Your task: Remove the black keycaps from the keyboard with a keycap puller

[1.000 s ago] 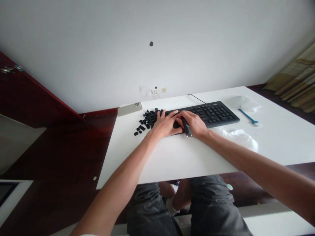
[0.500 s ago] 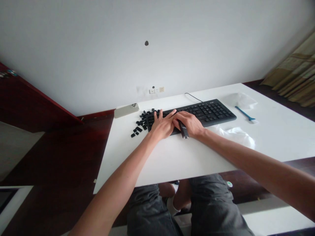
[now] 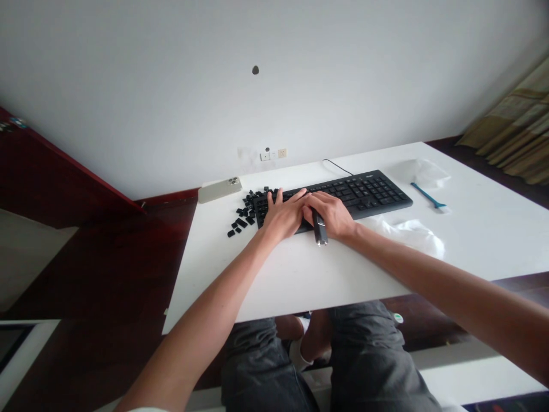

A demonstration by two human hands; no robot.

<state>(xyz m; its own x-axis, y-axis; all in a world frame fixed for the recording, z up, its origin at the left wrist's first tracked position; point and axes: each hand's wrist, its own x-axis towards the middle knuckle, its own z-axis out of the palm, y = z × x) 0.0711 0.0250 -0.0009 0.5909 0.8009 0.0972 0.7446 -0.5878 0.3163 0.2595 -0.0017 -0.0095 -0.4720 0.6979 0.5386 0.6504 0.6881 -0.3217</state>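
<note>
Left hand [image 3: 281,216], right hand [image 3: 330,214] unmoved on black keyboard [image 3: 364,186].

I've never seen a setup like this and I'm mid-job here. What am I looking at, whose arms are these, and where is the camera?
There is no machine: these are a person's own bare arms, filmed by one camera worn on their head, looking forward and down. The left hand rests spread on a black keyboard. The right hand, also on it, seems to grip a dark stick-shaped tool. Loose black keycaps lie heaped on the white table, near a phone. A blue tool and clear plastic lie to the right.
</note>
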